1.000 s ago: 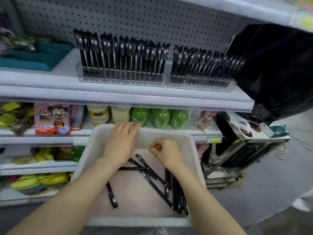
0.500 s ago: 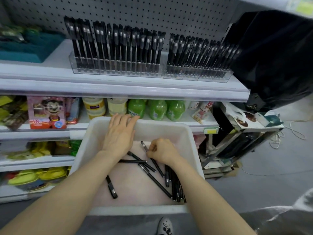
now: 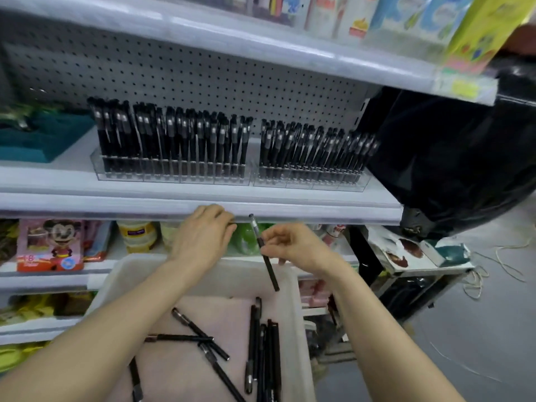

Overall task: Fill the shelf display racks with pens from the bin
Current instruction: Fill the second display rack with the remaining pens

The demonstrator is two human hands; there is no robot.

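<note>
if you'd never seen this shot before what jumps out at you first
The two clear display racks packed with upright black pens on the middle shelf. Below them, the right hand holds one black pen above the white bin, where loose pens lie scattered.

Pens in racks were black with silver-grey bands; racks clear plastic. Loose pens in bin black too, as was the held pen. Bin was white, its floor pinkish. Pegboard grey with a dark dot grid. Shelf edge pale grey-white. Tray teal. Bag glossy black. Bottles green. Cartoon-mouse box pink and red.
</note>
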